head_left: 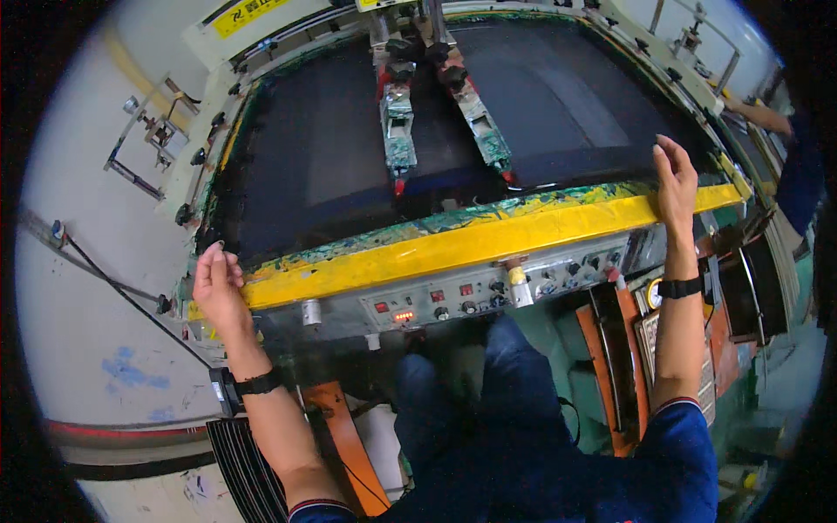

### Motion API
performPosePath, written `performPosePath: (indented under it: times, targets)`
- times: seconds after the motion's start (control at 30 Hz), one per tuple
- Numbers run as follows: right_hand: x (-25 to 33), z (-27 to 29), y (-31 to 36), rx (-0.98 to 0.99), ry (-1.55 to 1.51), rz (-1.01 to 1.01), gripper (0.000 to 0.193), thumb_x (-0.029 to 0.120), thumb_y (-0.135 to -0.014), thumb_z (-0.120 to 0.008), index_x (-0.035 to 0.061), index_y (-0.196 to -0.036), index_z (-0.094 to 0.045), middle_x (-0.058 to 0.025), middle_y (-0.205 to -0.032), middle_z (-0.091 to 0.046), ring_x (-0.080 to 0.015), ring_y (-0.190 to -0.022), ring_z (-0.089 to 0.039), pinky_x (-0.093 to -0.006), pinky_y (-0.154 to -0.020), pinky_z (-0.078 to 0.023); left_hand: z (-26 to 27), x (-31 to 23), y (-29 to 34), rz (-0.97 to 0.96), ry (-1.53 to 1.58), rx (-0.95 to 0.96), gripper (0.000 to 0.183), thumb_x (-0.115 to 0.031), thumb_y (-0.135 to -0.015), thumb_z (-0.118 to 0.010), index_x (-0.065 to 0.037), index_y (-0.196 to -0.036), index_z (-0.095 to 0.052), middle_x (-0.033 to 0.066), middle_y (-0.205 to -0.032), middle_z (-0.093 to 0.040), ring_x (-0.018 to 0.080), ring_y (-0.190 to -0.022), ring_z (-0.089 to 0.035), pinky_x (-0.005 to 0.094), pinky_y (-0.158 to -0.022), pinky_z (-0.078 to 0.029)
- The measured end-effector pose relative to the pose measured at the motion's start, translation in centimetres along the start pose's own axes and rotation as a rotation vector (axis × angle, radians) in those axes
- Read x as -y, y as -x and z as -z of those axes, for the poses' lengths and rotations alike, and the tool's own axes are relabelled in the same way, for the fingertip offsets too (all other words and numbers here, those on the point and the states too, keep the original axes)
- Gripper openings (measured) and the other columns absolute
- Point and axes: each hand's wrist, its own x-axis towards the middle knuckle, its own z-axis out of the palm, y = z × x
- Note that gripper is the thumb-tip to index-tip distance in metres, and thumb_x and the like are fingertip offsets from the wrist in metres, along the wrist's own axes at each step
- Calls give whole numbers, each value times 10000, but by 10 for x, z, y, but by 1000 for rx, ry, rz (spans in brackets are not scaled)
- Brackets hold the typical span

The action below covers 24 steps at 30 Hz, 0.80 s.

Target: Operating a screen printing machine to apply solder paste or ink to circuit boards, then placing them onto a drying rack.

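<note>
My left hand (220, 288) is raised at the left end of a yellow bar (453, 235), its fingers curled toward the thumb in a pinch. My right hand (677, 185) is up at the bar's right end, fingertips drawn close to the thumb. Anything thin between the fingers of either hand cannot be made out. Past the bar lies a wide dark, shiny printing screen (314, 148) in a frame smeared with green and yellow ink. Two ink-stained metal arms, the left one (398, 131) and the right one (484, 131), reach over it, their red tips near its front edge.
Below the bar is a control panel (471, 296) with knobs, red switches and a lit display. Orange metal parts (349, 444) stand beside my legs. A black rod (131, 292) slants at the left. At the far right, another person's arm (763, 115) reaches in.
</note>
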Motion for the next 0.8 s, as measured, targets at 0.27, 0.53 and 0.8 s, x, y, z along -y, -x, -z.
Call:
performPosePath:
  times: [0.27, 0.53, 0.8]
  targets:
    - [-1, 1, 1, 26, 34, 26, 268, 181, -862, -594, 5, -1063, -616, -86, -1008, -635, -153, -953, -570, -265, -859, -420, -4, -1, 3, 23, 1, -43, 173, -134, -893, -557, -27, -1019, -607, 12, -751, -599, 50, -592, -487, 175, -506, -367]
    - [-4, -1, 1, 42, 47, 35, 266, 185, -870, -588, 4, -1062, -616, -82, -1012, -634, -151, -960, -568, -267, -865, -419, -2, -3, 6, -17, 23, -54, 175, -151, -909, -529, -18, -992, -607, 22, -740, -590, 58, -586, -482, 181, -495, -361]
    - [-6, 6, 2, -3, 132, 42, 259, 192, -843, -606, 26, -1037, -641, -102, -1052, -635, -193, -969, -591, -297, -866, -443, -7, -6, 3, 23, -20, -122, 195, -220, -900, -537, -41, -915, -615, 12, -729, -581, 72, -583, -476, 192, -491, -361]
